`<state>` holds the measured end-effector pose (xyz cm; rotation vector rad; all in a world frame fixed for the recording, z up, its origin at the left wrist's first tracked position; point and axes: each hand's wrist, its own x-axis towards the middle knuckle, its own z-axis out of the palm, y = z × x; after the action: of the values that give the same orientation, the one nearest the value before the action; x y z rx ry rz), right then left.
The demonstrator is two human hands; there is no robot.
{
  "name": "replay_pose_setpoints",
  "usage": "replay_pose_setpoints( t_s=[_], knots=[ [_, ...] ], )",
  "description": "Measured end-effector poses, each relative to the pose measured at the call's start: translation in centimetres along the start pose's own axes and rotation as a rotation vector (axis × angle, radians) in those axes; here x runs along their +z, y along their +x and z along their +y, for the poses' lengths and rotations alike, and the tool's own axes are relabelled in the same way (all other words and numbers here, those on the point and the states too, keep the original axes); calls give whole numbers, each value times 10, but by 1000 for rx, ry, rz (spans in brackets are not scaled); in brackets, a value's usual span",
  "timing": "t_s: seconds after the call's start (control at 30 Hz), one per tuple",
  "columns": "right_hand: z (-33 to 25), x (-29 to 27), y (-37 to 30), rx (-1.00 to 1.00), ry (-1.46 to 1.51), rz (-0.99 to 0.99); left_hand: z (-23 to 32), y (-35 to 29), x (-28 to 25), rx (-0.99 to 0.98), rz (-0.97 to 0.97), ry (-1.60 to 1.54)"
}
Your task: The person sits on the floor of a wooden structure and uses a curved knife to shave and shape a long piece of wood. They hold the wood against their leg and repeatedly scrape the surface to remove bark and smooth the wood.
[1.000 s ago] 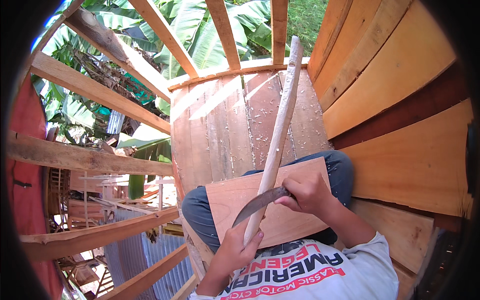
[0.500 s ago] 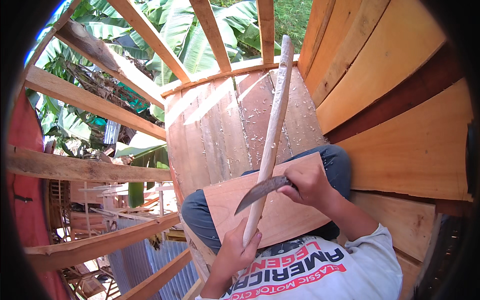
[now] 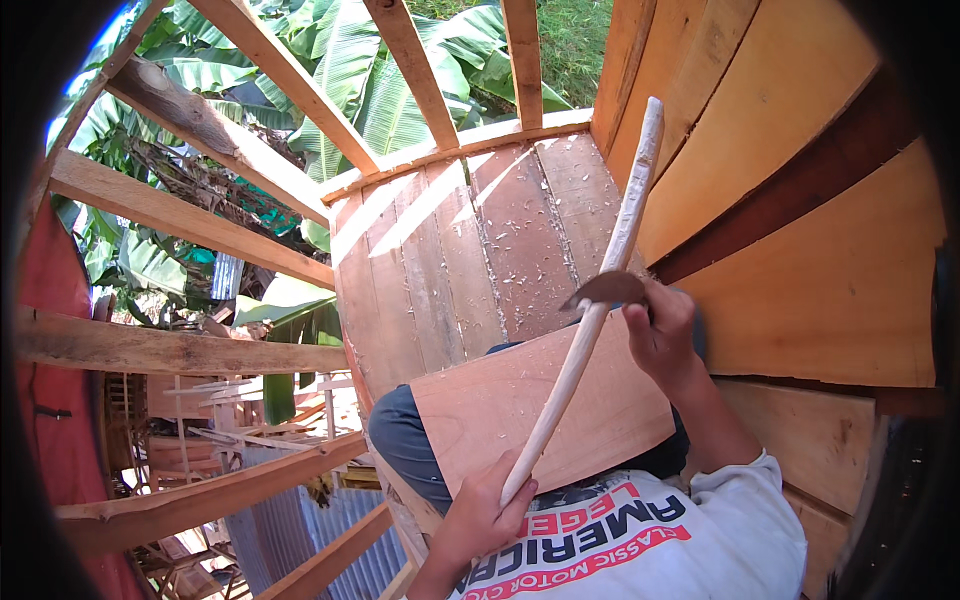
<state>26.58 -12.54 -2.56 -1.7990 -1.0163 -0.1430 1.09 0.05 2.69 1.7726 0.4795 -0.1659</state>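
A long, pale, peeled wooden stick (image 3: 571, 372) slants up and away to the right from my lap. My left hand (image 3: 487, 515) is wrapped round its near end. In my right hand (image 3: 667, 332) is a knife with a curved dark blade (image 3: 610, 289); its handle is hidden in my fist. The blade lies across the stick above its middle, touching it, and a small pale curl of wood shows at the edge. Under the stick, a flat wooden board (image 3: 480, 400) rests tilted across my legs.
Wood shavings lie scattered over the plank floor (image 3: 430, 270) ahead. Open wooden rails (image 3: 190, 350) run along the left and front, with banana leaves (image 3: 350, 60) beyond. A plank wall (image 3: 810, 300) stands close on my right.
The knife has moved up along the stick, away from me, with my right hand. The stick's far end has swung right and lower; my left hand keeps its hold near the bottom.
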Motion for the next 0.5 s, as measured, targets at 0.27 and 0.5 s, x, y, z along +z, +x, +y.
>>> replay_pose_setpoints(
  t_s=[0.27, 0.5],
  knots=[
    [5, -1, -11, 106, -113, -40, -4, 0, 1, -3, 127, 89],
    [-9, 9, -11, 144, -88, -124, -8, 4, -2, -24, 115, 121]
  ],
)
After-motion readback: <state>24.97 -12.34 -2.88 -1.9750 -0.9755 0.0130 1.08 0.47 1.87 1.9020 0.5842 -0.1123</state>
